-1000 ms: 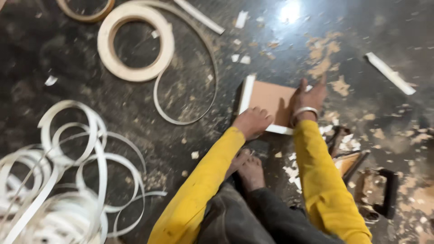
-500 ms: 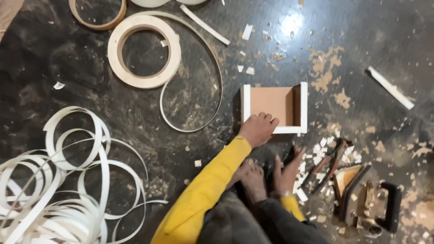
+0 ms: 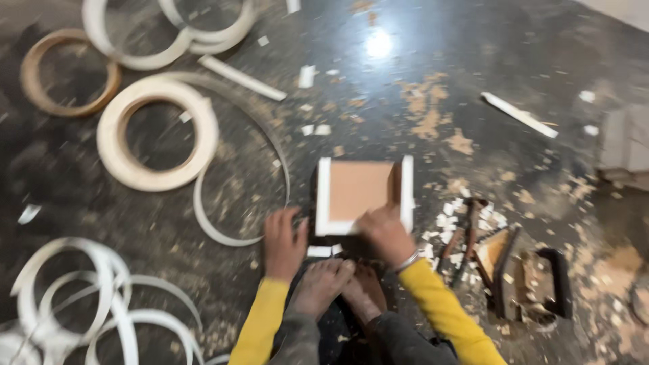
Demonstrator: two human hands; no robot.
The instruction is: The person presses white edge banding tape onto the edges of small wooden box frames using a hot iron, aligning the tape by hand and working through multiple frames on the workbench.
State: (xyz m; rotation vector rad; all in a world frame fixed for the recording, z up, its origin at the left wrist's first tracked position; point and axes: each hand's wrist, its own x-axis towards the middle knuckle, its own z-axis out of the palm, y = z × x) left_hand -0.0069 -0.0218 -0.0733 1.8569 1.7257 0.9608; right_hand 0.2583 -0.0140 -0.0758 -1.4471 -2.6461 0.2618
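Loose strips (image 3: 74, 304): white edge-banding in tangled loops at the far left, untouched on the floor
Rolls: a wide cream tape roll (image 3: 157, 135) and a thinner tan ring (image 3: 67, 80) lie flat, well apart from the hands
Left hand (image 3: 282, 242): fingers spread and released, resting on the floor just beside the box's left wall; grasping nothing
Box (image 3: 362, 192): small square brown board box with white-edged walls, on the floor in front of the bare feet (image 3: 338, 287); three white edges show, so banding looks largely done, though blur hides the near edge
Right hand (image 3: 384, 233): fingers curled over the box's near right corner, gripping it
Tools (image 3: 500, 263): dark hand tools among white trimmings
Floor (image 3: 419, 74): dark polished stone, dusted with sawdust and scraps; one lamp glare; a workshop floor, I judge
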